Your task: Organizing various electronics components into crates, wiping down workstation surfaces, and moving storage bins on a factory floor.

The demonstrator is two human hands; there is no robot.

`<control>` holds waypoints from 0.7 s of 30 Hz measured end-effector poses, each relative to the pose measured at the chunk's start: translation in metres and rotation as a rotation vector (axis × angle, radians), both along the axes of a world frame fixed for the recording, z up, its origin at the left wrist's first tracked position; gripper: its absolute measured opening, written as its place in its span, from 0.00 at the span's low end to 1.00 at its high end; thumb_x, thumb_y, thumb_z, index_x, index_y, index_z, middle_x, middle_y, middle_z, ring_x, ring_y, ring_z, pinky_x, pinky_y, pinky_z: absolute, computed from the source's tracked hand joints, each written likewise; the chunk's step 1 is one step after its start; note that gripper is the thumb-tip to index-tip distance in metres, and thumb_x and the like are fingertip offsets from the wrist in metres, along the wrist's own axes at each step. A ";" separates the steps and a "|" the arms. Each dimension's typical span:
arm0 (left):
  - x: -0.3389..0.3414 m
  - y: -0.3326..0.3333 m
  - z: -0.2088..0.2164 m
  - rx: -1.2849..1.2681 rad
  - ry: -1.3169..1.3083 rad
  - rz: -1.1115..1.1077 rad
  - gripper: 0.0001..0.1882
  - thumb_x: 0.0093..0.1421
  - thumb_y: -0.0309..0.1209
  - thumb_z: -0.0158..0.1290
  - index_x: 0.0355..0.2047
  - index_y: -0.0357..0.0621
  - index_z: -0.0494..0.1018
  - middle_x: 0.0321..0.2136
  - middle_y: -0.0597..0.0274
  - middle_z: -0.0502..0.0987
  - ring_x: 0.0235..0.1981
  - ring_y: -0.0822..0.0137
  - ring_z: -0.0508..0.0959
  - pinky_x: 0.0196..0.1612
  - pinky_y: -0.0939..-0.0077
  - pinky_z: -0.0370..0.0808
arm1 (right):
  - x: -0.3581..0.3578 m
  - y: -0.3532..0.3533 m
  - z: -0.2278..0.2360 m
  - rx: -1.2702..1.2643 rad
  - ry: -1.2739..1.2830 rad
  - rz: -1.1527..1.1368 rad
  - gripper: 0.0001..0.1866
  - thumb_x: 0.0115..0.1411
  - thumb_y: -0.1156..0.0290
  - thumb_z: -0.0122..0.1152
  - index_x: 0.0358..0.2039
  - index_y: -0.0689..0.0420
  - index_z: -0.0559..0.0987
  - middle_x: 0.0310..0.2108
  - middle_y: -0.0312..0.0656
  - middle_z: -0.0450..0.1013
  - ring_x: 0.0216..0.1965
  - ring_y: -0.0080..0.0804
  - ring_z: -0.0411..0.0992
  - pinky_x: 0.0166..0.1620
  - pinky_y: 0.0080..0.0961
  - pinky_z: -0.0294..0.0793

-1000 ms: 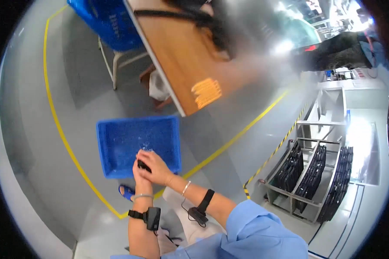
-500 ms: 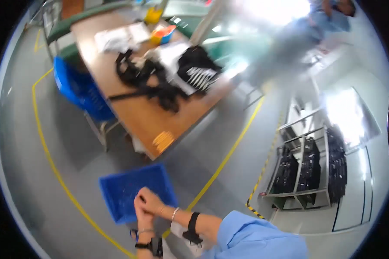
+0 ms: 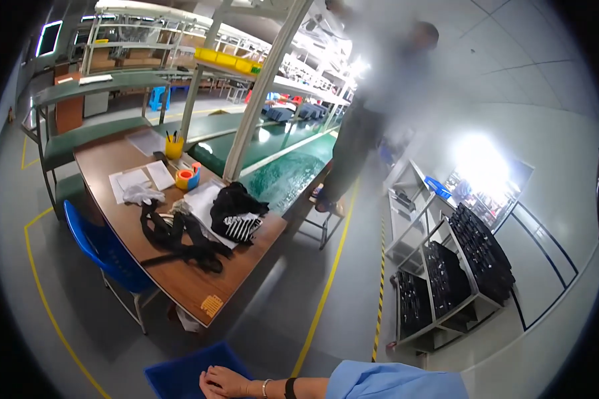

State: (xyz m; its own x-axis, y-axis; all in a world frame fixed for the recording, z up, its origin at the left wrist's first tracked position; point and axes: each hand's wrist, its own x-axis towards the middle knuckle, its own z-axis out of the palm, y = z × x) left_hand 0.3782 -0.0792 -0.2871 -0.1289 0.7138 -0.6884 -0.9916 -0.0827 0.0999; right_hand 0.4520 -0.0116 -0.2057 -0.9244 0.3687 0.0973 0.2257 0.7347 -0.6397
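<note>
At the lower edge my right hand (image 3: 230, 382) reaches in from the right, with a bracelet and a black band on the forearm below a light blue sleeve. Its fingers are bent and closed; whatever they may hold is hidden. Pressed against it, the visible bit of my left hand (image 3: 209, 391) is mostly cut off by the picture's edge, so its grip is unclear. Both hands are over a blue plastic bin (image 3: 173, 374), whose lower part is out of view.
A brown table (image 3: 120, 213) bears black straps (image 3: 180, 233), a black-and-white bundle (image 3: 236, 216), papers, tape and a yellow pen cup (image 3: 174, 147). Beside it stands a blue chair (image 3: 103, 249). A blurred person (image 3: 373, 113) stands beyond. At right, a rack (image 3: 439, 292) holds black items.
The view has tilted up, so the table, rack and bin sit lower in the picture and more of the room shows. My hands stay together over the bin; my left forearm has left view.
</note>
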 end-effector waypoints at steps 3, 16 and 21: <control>0.008 0.007 -0.028 -0.026 0.328 -0.129 0.16 0.63 0.45 0.37 0.43 0.55 0.69 0.41 0.65 0.73 0.43 0.65 0.71 0.49 0.65 0.67 | -0.001 0.009 0.007 0.098 0.013 -0.032 0.14 0.51 0.55 0.54 0.28 0.53 0.74 0.29 0.45 0.69 0.33 0.45 0.67 0.37 0.40 0.67; 0.019 0.024 -0.151 -0.353 1.736 -0.728 0.13 0.62 0.43 0.39 0.42 0.59 0.69 0.43 0.67 0.72 0.47 0.67 0.69 0.51 0.69 0.64 | -0.013 0.015 -0.023 0.204 -0.128 -0.097 0.12 0.50 0.56 0.54 0.23 0.50 0.75 0.28 0.42 0.70 0.31 0.46 0.69 0.29 0.43 0.68; 0.019 0.034 -0.174 -0.500 2.251 -0.997 0.12 0.62 0.42 0.39 0.42 0.60 0.70 0.43 0.68 0.72 0.49 0.67 0.68 0.52 0.71 0.63 | -0.007 0.011 0.006 0.409 -0.073 -0.022 0.10 0.50 0.64 0.50 0.17 0.51 0.74 0.21 0.40 0.68 0.25 0.38 0.68 0.24 0.38 0.65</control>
State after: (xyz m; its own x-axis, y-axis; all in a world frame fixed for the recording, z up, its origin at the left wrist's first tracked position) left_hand 0.3972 -0.0448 -0.4610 -0.4299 0.8931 -0.1324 0.8050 0.4455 0.3918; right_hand 0.4452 -0.0003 -0.1994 -0.9267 0.3329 0.1742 0.2783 0.9196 -0.2773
